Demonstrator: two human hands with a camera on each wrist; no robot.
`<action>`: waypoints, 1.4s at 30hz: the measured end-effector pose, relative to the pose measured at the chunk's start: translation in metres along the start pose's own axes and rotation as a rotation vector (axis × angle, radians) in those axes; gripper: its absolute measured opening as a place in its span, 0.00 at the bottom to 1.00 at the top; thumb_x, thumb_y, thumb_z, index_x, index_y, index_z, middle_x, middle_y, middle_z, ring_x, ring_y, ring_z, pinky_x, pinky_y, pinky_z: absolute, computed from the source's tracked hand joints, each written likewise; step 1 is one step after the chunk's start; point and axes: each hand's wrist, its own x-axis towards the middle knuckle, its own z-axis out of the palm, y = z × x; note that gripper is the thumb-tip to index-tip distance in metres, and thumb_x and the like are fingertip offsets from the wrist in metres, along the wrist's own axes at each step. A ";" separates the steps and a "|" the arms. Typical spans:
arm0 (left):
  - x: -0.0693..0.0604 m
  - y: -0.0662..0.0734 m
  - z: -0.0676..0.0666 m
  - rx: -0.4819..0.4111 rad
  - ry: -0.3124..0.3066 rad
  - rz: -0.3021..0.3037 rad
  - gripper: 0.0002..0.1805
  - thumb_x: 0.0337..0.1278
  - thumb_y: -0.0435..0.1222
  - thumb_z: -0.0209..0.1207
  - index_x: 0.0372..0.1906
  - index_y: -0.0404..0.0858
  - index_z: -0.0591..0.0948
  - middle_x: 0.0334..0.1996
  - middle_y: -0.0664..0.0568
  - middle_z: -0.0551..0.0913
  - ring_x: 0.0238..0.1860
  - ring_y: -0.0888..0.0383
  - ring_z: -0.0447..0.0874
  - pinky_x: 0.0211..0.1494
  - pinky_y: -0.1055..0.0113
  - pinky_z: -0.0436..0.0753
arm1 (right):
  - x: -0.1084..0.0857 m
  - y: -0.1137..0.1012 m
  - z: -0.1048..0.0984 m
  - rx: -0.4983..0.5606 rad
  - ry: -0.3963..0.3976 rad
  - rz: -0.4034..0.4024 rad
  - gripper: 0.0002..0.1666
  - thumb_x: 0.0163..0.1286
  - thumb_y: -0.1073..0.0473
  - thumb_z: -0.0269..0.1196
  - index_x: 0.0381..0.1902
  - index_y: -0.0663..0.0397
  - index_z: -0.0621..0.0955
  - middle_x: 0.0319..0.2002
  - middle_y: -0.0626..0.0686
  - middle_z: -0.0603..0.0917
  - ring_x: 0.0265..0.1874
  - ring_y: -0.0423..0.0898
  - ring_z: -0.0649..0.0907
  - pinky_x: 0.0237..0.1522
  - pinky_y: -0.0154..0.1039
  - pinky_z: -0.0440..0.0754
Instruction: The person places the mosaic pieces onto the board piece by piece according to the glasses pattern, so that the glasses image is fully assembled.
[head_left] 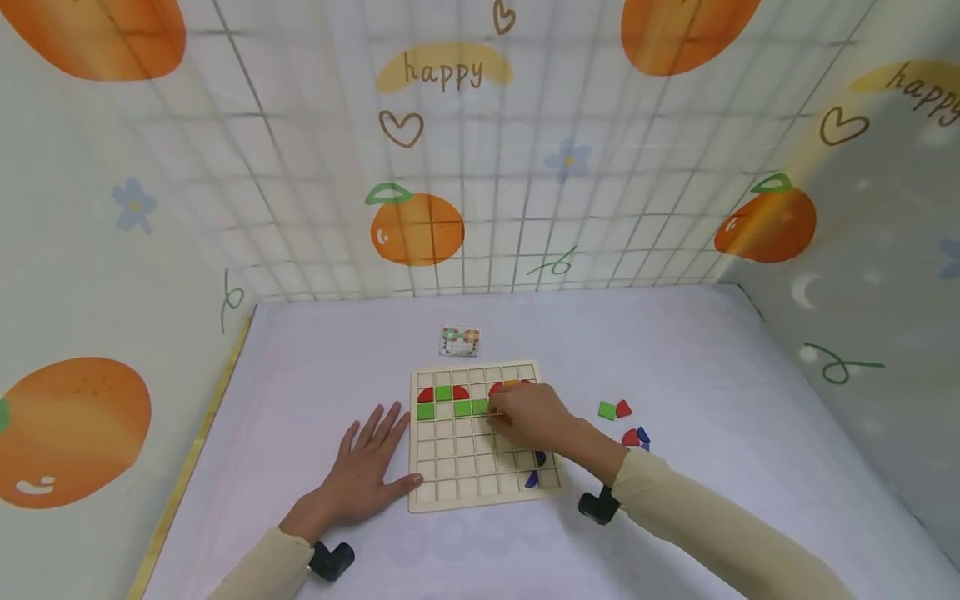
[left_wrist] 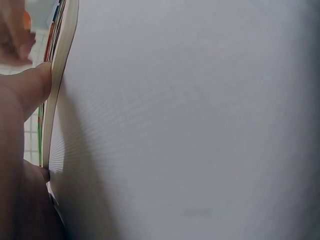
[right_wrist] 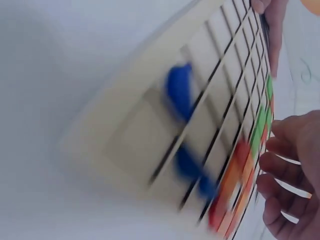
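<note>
A pale wooden grid board [head_left: 474, 493] lies on the table, with red quarter-round, green square, orange and blue pieces in its cells. My left hand [head_left: 365, 475] is spread flat on the table at the board's left side, its thumb touching the board's edge. Over the upper right of the board is my right hand [head_left: 534, 414], fingers bent down beside a green square tile [head_left: 480, 407]. In the right wrist view its fingertips [right_wrist: 267, 162] reach the coloured rows; whether a piece is between them is hidden. Blue pieces [right_wrist: 179, 92] sit near the board's corner.
A small pattern card [head_left: 460, 341] lies behind the board. Right of the board are a loose green square [head_left: 607, 410], red pieces [head_left: 624, 408] and blue pieces [head_left: 643, 434]. A printed curtain [head_left: 495, 167] hangs behind the table.
</note>
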 end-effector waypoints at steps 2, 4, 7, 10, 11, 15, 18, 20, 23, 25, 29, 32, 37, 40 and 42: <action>0.000 0.000 0.000 0.003 -0.005 -0.002 0.53 0.57 0.68 0.53 0.78 0.40 0.54 0.78 0.45 0.48 0.77 0.42 0.39 0.72 0.37 0.42 | -0.016 0.013 -0.005 0.001 0.001 0.070 0.05 0.65 0.50 0.68 0.35 0.42 0.87 0.26 0.37 0.80 0.22 0.34 0.73 0.21 0.29 0.72; 0.000 -0.001 -0.001 0.009 -0.014 -0.010 0.53 0.57 0.68 0.52 0.78 0.40 0.53 0.78 0.45 0.47 0.77 0.42 0.38 0.72 0.38 0.42 | -0.033 0.025 -0.010 0.002 -0.018 0.152 0.07 0.63 0.50 0.70 0.37 0.43 0.88 0.25 0.38 0.79 0.22 0.35 0.73 0.21 0.30 0.73; 0.000 -0.001 -0.003 0.018 -0.018 -0.018 0.53 0.57 0.68 0.53 0.78 0.40 0.53 0.78 0.45 0.47 0.77 0.42 0.39 0.72 0.38 0.42 | -0.057 0.044 -0.015 -0.011 -0.050 0.255 0.10 0.60 0.50 0.72 0.37 0.45 0.88 0.25 0.39 0.79 0.23 0.37 0.74 0.23 0.30 0.74; -0.001 -0.002 -0.004 0.039 -0.026 -0.028 0.54 0.57 0.69 0.52 0.78 0.41 0.53 0.78 0.46 0.46 0.77 0.43 0.38 0.72 0.39 0.42 | -0.079 0.060 -0.018 -0.012 -0.069 0.332 0.11 0.59 0.50 0.73 0.38 0.46 0.88 0.26 0.40 0.79 0.24 0.38 0.75 0.24 0.32 0.75; -0.001 -0.002 -0.004 0.045 -0.028 -0.028 0.54 0.57 0.69 0.51 0.79 0.41 0.52 0.78 0.47 0.46 0.77 0.43 0.38 0.72 0.39 0.42 | -0.085 0.066 -0.018 -0.011 -0.066 0.349 0.11 0.59 0.51 0.73 0.38 0.47 0.88 0.26 0.40 0.79 0.25 0.38 0.75 0.25 0.33 0.76; -0.001 -0.002 -0.004 0.038 -0.023 -0.026 0.53 0.57 0.68 0.52 0.78 0.41 0.53 0.78 0.47 0.46 0.77 0.43 0.38 0.72 0.39 0.42 | -0.106 0.082 -0.022 -0.001 -0.016 0.396 0.13 0.58 0.51 0.74 0.37 0.50 0.87 0.26 0.41 0.78 0.25 0.39 0.75 0.24 0.36 0.76; -0.001 -0.002 -0.005 0.030 -0.022 -0.024 0.53 0.58 0.68 0.53 0.78 0.40 0.53 0.78 0.47 0.46 0.77 0.43 0.37 0.73 0.39 0.42 | -0.114 0.091 -0.023 0.015 0.027 0.437 0.17 0.57 0.50 0.75 0.39 0.53 0.86 0.27 0.42 0.78 0.24 0.40 0.75 0.22 0.36 0.75; -0.001 -0.002 -0.004 0.031 -0.027 -0.024 0.53 0.58 0.68 0.52 0.79 0.41 0.52 0.78 0.47 0.45 0.77 0.44 0.37 0.73 0.39 0.41 | -0.116 0.097 -0.024 0.023 0.036 0.478 0.21 0.56 0.49 0.75 0.41 0.56 0.85 0.28 0.45 0.80 0.23 0.41 0.75 0.20 0.35 0.75; 0.000 -0.003 -0.002 0.030 -0.031 -0.022 0.54 0.58 0.69 0.51 0.79 0.41 0.52 0.79 0.47 0.45 0.77 0.44 0.37 0.73 0.39 0.41 | -0.116 0.104 -0.024 0.027 0.013 0.557 0.26 0.54 0.48 0.76 0.44 0.60 0.85 0.32 0.51 0.82 0.24 0.43 0.77 0.18 0.35 0.76; 0.000 -0.002 -0.002 0.025 -0.035 -0.022 0.54 0.58 0.69 0.51 0.79 0.41 0.52 0.79 0.47 0.45 0.77 0.44 0.37 0.73 0.39 0.41 | -0.116 0.107 -0.024 0.033 -0.007 0.602 0.25 0.55 0.50 0.76 0.44 0.62 0.85 0.32 0.54 0.82 0.23 0.44 0.76 0.17 0.35 0.75; 0.001 -0.001 -0.001 0.022 -0.042 -0.022 0.54 0.57 0.70 0.51 0.79 0.41 0.52 0.79 0.47 0.45 0.77 0.44 0.37 0.73 0.39 0.41 | -0.118 0.112 -0.022 0.081 -0.030 0.665 0.20 0.59 0.53 0.73 0.42 0.64 0.86 0.29 0.53 0.81 0.21 0.44 0.75 0.16 0.35 0.74; 0.001 0.000 -0.001 0.020 -0.041 -0.022 0.54 0.58 0.69 0.51 0.79 0.41 0.51 0.79 0.47 0.44 0.77 0.44 0.36 0.73 0.39 0.41 | -0.120 0.116 -0.021 0.114 -0.013 0.666 0.18 0.61 0.55 0.71 0.42 0.65 0.86 0.28 0.52 0.81 0.20 0.44 0.75 0.16 0.35 0.74; 0.002 -0.001 0.000 0.025 -0.043 -0.022 0.54 0.58 0.70 0.50 0.79 0.42 0.51 0.79 0.48 0.43 0.77 0.45 0.35 0.73 0.39 0.40 | -0.117 0.121 -0.021 0.086 0.030 0.578 0.15 0.59 0.58 0.71 0.38 0.66 0.85 0.24 0.51 0.81 0.17 0.42 0.74 0.16 0.34 0.74; 0.001 -0.001 0.000 0.035 -0.039 -0.019 0.54 0.58 0.70 0.49 0.79 0.42 0.50 0.79 0.48 0.43 0.77 0.44 0.36 0.73 0.39 0.41 | -0.112 0.124 -0.021 0.032 0.041 0.513 0.12 0.58 0.59 0.70 0.33 0.65 0.85 0.19 0.50 0.78 0.14 0.41 0.73 0.15 0.33 0.73; 0.001 -0.001 0.000 0.037 -0.036 -0.015 0.54 0.58 0.70 0.49 0.79 0.42 0.51 0.79 0.48 0.44 0.77 0.44 0.36 0.73 0.39 0.41 | -0.107 0.125 -0.021 -0.006 0.044 0.494 0.10 0.58 0.59 0.69 0.30 0.64 0.83 0.18 0.49 0.75 0.13 0.42 0.72 0.14 0.33 0.72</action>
